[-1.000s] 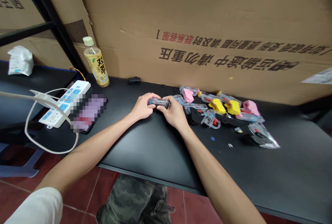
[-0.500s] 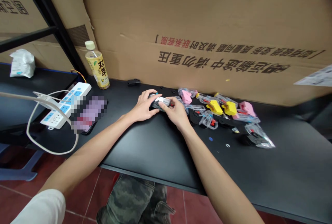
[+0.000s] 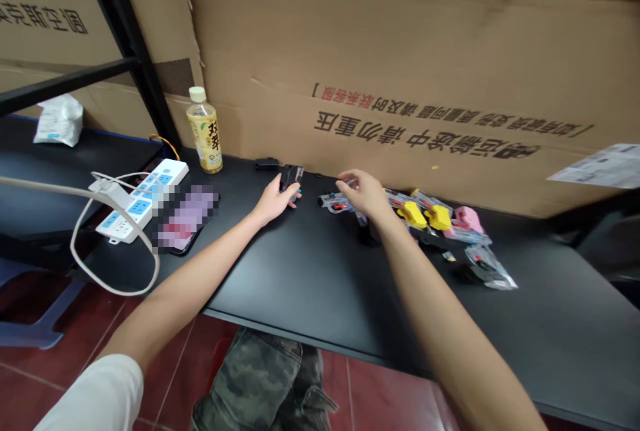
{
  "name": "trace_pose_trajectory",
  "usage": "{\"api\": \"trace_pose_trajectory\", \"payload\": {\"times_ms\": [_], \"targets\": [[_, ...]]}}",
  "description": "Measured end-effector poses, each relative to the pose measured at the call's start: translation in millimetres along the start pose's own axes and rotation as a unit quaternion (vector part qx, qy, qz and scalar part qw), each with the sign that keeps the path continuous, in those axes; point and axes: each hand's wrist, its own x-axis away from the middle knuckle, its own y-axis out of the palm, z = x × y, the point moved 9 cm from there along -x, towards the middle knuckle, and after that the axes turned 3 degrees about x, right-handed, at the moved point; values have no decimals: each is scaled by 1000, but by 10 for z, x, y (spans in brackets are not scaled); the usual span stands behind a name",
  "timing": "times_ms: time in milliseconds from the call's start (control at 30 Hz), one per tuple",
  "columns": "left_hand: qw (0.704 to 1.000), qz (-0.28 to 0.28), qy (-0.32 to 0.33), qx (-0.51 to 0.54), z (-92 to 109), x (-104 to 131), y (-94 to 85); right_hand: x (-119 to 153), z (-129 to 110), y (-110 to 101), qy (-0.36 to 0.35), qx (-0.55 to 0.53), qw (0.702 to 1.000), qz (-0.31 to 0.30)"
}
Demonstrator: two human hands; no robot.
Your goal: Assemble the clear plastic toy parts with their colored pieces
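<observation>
My left hand [image 3: 270,206] is closed around a small black and clear plastic piece [image 3: 291,176], which stands up from its fingers above the black table. My right hand [image 3: 371,194] is over the near end of a cluster of plastic parts, its fingers bent and apart; no held thing shows, though its underside is hidden. Just left of it lies a clear toy-gun-shaped piece [image 3: 336,202] with a red part inside. Yellow blocks [image 3: 413,215] and a pink block [image 3: 469,219] sit among more clear pieces to the right.
A drink bottle [image 3: 206,134], a white power strip [image 3: 145,199] with a looping cable and a phone [image 3: 189,218] are on the left. A black piece [image 3: 267,164] lies by the large cardboard sheet [image 3: 400,38] behind. A bagged part [image 3: 489,267] lies right.
My hands have parted. The left keeps the black and clear piece, now tipped upright; the right has let go and moved right over the plastic parts. The view has shifted slightly.
</observation>
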Motion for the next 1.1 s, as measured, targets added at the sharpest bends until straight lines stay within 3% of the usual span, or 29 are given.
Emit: {"api": "trace_pose_trajectory", "payload": {"times_ms": [100, 300, 467, 633, 800, 833, 933, 1100], "targets": [[998, 13, -27, 50, 9, 2, -36, -234, -30, 245, -13, 86, 993, -77], [992, 25, -57, 114, 13, 10, -77, -430, 57, 554, 10, 118, 985, -125], [988, 36, -84, 121, -54, -17, -89, -477, 129, 632, 25, 103, 985, -136], [989, 24, -82, 121, -58, -22, -82, -458, 9, 564, 23, 47, 990, -129], [993, 25, -71, 86, 20, 9, -99, -122, -199, 263, 12, -59, 996, -63], [994, 25, -71, 83, 38, 20, -95, -6, -220, 198, 22, -160, 986, -39], [992, 1, -81, 95, 52, 56, -25, 349, -275, 222, 52, -346, 936, -42], [981, -70, -110, 140, -24, 132, 186, 609, -276, 359, 84, -411, 907, -28]]}}
